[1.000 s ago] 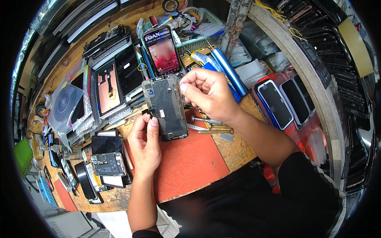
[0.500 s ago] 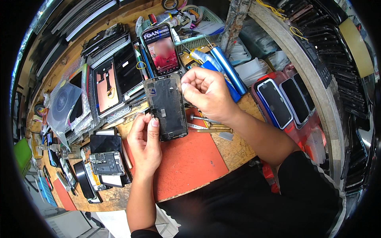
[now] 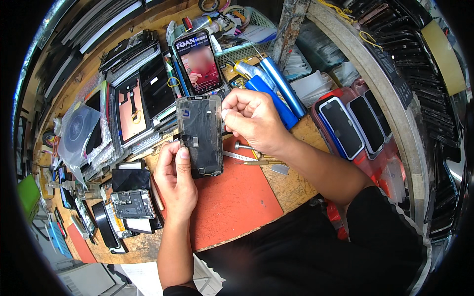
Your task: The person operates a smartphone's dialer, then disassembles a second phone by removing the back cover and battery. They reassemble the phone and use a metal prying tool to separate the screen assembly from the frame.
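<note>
A black phone screen panel is held up over the orange-red mat, its dark inner face with small stickers toward me. My left hand grips its lower left edge, thumb on the face and fingers folded behind. At the upper right edge, my right hand is closed in a pinch, with thumb and forefinger together; anything between those fingertips is too small to make out. Behind the panel's top end, a lit smartphone stands upright, showing a video of a person in red.
The orange-red mat covers the bench front. Screwdrivers lie right of the panel, blue cylinders behind my right hand. An opened phone rests on a stack at left; phones sit in a red tray at right.
The panel has shifted a little left and turned slightly, together with my left hand. My right hand has moved slightly left and down, still pinched at the panel's upper right edge.
</note>
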Tool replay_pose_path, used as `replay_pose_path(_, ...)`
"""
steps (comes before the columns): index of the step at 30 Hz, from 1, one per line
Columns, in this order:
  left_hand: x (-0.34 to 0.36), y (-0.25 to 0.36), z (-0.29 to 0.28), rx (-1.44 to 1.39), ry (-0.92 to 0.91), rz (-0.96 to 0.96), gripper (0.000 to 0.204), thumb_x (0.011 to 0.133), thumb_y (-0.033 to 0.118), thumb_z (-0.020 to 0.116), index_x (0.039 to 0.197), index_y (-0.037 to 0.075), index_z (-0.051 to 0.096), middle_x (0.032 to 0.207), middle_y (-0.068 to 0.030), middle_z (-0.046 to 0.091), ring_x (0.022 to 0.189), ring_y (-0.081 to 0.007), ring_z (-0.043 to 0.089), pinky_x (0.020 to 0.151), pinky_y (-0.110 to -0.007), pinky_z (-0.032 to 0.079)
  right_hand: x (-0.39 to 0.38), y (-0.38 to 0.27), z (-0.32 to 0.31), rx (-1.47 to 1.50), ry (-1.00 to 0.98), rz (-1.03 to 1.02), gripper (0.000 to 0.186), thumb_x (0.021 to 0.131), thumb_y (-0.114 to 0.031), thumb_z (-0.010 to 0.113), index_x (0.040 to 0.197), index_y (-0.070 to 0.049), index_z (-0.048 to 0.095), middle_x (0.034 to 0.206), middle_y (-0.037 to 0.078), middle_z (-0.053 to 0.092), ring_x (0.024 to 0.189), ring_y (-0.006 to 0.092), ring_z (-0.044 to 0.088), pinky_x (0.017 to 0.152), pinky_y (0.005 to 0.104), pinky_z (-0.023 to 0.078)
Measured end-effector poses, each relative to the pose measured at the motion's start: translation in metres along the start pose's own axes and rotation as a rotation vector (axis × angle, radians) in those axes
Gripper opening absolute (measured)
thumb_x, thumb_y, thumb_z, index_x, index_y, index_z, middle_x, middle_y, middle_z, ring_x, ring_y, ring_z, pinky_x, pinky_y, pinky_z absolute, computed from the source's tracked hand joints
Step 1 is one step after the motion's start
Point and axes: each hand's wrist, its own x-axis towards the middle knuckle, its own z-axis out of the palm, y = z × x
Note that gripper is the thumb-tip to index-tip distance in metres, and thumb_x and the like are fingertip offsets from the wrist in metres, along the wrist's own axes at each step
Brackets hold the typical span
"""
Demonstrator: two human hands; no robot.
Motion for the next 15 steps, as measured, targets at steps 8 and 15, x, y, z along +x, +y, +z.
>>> replay_pose_path(8,0.001,0.003,0.0,-0.225,-0.046,-0.099,0.011,0.105,0.015,0.06,0.105,0.005,0.063,0.094,0.0055,0.06,0.084,-0.0017,0.05,0.077,-0.019,0.041,-0.001,0.001,0.003,0.018,0.009,0.008,0.004,0.098,-0.004,0.062,0.095,-0.003,0.064,0.081,0.001,0.066,0.066,0.0031,0.057,0.057,0.0194,0.047)
replay_pose_path(15,-0.001,0.01,0.009,-0.196,-0.069,-0.217,0.019,0.104,0.023,0.065,0.097,0.006,0.068,0.091,0.0041,0.068,0.079,-0.0011,0.054,0.072,-0.02,0.044,-0.004,-0.001,0.007,0.085,-0.01,0.075,0.003,0.097,-0.004,0.063,0.096,-0.002,0.064,0.08,0.001,0.065,0.065,0.0039,0.057,0.057,0.0206,0.047)
